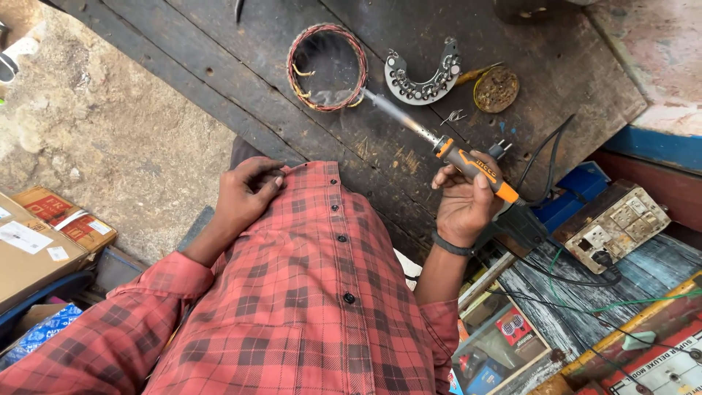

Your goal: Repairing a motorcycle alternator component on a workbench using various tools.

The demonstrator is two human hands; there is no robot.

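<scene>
Soldering iron held over a dark wooden workbench, tip at a copper winding.

The right hand (pixel 462 205) is closed around the soldering iron (pixel 468 164), a grey and orange handle with a long metal shaft angled up and left; its tip meets the lower right edge of the stator winding (pixel 326 67), a ring of reddish copper wire with yellow leads, where a wisp of smoke rises. The left hand (pixel 245 194) rests with fingers loosely curled on the red checked shirt (pixel 314 292), holding nothing. A horseshoe-shaped rectifier plate (pixel 424 77) lies just right of the winding, a round tin (pixel 496 89) beyond it, all on the workbench (pixel 241 66).
</scene>
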